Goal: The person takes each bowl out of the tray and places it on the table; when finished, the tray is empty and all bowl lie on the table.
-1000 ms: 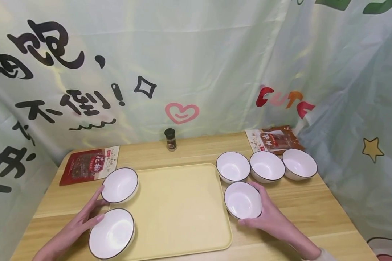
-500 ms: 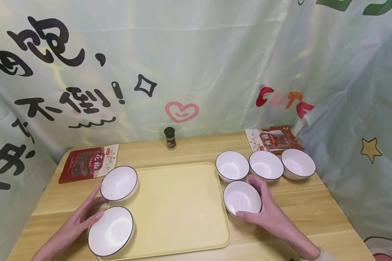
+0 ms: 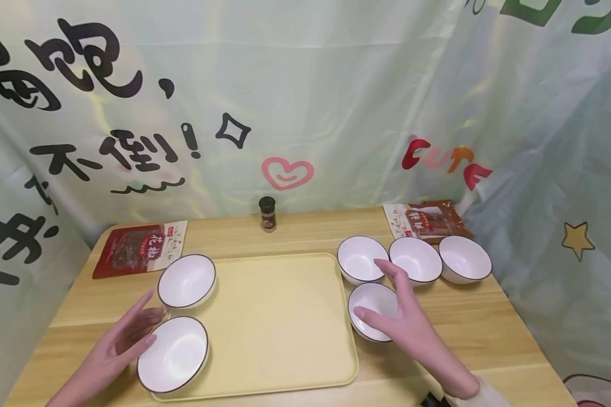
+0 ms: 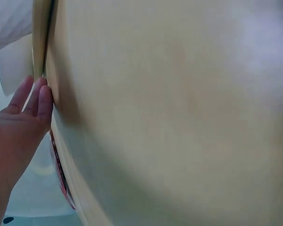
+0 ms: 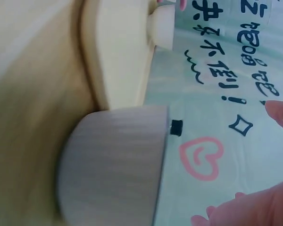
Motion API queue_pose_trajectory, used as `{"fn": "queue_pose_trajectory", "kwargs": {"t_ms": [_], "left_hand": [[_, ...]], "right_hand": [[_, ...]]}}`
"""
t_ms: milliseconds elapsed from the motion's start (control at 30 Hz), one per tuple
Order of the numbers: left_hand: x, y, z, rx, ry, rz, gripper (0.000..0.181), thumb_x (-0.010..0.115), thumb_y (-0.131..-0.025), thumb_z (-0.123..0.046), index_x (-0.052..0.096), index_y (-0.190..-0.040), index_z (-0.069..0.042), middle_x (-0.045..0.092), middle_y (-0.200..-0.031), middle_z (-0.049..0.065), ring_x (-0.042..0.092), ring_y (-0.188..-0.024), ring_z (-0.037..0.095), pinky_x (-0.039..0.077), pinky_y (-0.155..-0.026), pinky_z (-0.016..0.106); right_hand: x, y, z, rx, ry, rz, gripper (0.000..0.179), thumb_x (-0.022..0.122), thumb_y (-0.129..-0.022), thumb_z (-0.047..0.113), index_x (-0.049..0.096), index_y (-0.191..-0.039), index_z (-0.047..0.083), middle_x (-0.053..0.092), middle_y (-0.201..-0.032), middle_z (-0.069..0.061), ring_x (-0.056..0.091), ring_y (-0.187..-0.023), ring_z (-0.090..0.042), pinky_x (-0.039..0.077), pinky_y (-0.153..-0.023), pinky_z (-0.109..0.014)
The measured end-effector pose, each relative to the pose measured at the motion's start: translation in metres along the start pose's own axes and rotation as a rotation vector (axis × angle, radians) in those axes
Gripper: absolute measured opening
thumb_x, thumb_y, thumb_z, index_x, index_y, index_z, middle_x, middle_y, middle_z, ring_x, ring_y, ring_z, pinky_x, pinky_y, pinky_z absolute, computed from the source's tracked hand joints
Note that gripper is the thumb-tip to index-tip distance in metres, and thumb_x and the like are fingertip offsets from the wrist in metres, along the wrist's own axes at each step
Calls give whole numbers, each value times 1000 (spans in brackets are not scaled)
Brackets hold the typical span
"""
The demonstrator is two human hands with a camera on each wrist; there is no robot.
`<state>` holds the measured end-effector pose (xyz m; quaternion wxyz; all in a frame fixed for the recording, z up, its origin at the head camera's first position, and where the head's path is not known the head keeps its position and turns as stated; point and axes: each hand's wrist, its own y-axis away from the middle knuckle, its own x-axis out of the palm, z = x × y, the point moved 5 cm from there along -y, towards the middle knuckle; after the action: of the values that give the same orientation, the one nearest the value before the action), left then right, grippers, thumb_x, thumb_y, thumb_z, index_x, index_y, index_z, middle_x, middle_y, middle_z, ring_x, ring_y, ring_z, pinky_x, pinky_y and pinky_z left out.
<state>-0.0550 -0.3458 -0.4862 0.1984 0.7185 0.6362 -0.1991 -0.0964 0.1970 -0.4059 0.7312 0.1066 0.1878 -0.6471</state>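
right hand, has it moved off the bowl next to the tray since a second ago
Yes. The right hand no longer cups the bowl by the tray: it has lifted, fingers spread, reaching toward the back row of bowls.

R hand (image 3: 404, 319) let go of bowl (image 3: 374, 311), now open above it; L hand (image 3: 119, 345) fingers lifted.

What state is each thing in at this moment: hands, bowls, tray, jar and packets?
Left hand: open, fingers straight, beside the near left bowl.
Right hand: open, spread above the near right bowl.
Six bowls: upright, empty; far left bowl overlaps the tray's edge.
Tray: flat, middle bare.
Spice jar: upright, capped.
Left packet: lying flat.
Right packet: lying flat.
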Motion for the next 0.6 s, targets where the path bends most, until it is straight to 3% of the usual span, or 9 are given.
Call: {"fn": "queue_pose_trajectory", "kwargs": {"t_ms": [267,500,600], "left_hand": [[2,8,-1,-39,3,-2,79,65,-112,-14,20,-176,-13,60,-148,29,58,-120,-11,53,-95,16],[11,20,5,-200,56,62,83,65,-113,-30,14,-177,-19,49,-160,30,51,-121,-16,53,-99,18],[12,26,6,-182,56,61,84,66,-112,-27,13,-178,-21,46,-161,30,50,-122,-17,54,-99,20]], "right_hand": [[19,-14,13,14,-77,31,87,88,-95,30,37,-164,19,37,-169,-4,27,-160,-35,17,-128,-64],[47,-32,25,-22,-145,64,91,88,-93,27,34,-164,10,36,-171,-11,24,-161,-36,17,-130,-62],[62,-41,30,-13,-177,100,93,89,-93,30,33,-166,13,35,-171,-6,23,-162,-29,16,-131,-58]]}}
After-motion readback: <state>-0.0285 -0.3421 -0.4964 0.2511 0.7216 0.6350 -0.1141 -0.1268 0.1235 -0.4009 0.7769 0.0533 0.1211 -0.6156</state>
